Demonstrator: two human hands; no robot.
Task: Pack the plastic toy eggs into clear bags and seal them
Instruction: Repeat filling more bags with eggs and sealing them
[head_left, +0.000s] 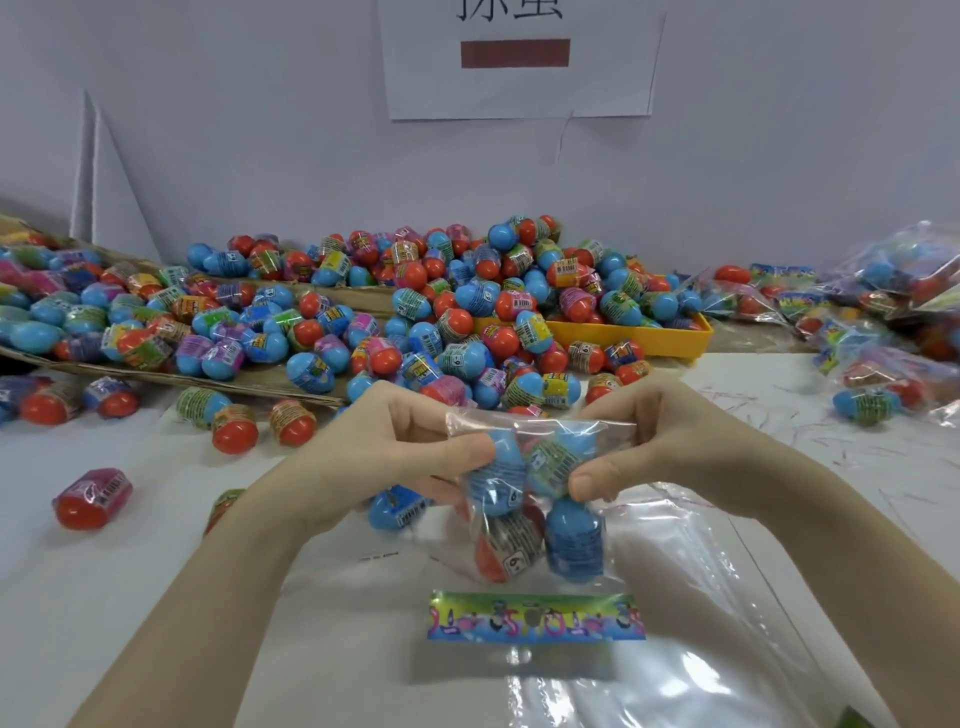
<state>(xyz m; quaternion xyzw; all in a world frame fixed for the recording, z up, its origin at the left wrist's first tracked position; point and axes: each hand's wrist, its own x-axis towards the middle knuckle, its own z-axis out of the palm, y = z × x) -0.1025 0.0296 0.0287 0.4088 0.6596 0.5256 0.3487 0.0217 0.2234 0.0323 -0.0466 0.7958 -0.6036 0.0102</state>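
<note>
Facing a white wall (260, 130) with a paper sign (519, 88) taped up, I have a white table (104, 561) in front of me, and a huge heap of toy eggs (415, 306) in blue and red runs across its far side, spilling over flattened cardboard (291, 387) on the left and a yellow tray (649, 338) at center right. Finished packed bags (893, 291) pile up at far right. A stack of empty clear bags (701, 623) lies flat near me on the right, under my right forearm. A loose header card (535, 618) with bright cartoon print lies flat just in front of me, touching that stack. Both hands hold one clear bag (535, 488) up above the table, four eggs inside it, two blue up top, one red and one blue lower. My left hand (395, 457) grips the bag's left edge, thumb on the near face, fingers curled behind. My right hand (665, 441) pinches the right edge, thumb tip pressing the front by the upper eggs. Bag mouth points away from me; can't tell if it's sealed. A few stray eggs lie on the near left of the table, one red egg (91, 504) alone.
</note>
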